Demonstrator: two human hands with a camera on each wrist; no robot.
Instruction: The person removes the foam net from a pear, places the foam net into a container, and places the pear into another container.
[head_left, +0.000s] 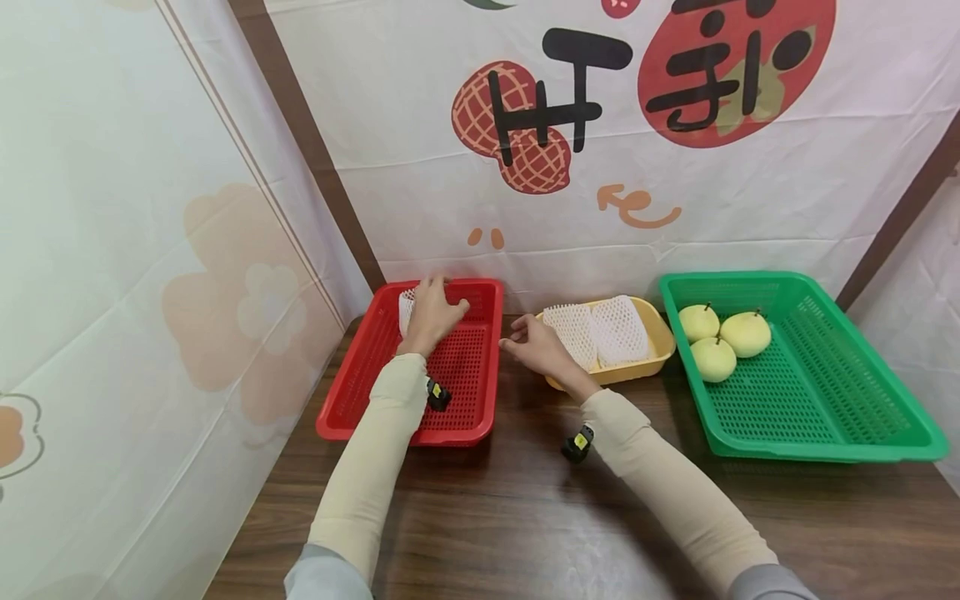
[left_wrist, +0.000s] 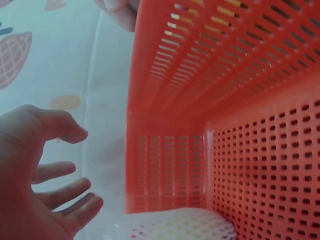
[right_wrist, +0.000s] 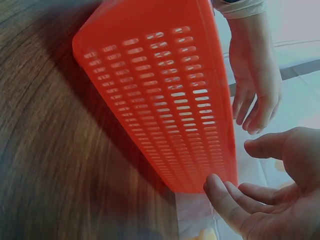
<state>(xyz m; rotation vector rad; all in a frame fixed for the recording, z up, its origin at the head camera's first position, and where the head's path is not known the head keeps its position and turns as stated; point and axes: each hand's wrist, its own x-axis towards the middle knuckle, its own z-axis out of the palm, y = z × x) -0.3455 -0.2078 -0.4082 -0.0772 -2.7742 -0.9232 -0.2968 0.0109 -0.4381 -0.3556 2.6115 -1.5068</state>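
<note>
My left hand [head_left: 435, 315] hovers over the red basket [head_left: 489, 367], its fingers spread and nothing held. A white foam net [left_wrist: 172, 226] lies in that basket below the hand, with something pale yellow-green showing through its mesh. In the head view the left hand partly covers this net [head_left: 406, 312]. My right hand [head_left: 543, 346] is between the red basket and a yellow tray [head_left: 660, 333], fingers loosely bent and holding nothing. In the right wrist view, the right hand's thumb and fingers [right_wrist: 267, 145] are apart, beside the basket's outer wall. Two flat white foam nets [head_left: 619, 332] lie in the yellow tray.
At the right stands a green basket [head_left: 821, 450] with three pale yellow pears [head_left: 746, 334] in its left back part. All the containers rest on a dark wooden table [head_left: 510, 517]. A printed white cloth [head_left: 420, 192] hangs right behind them, and another stands at the left.
</note>
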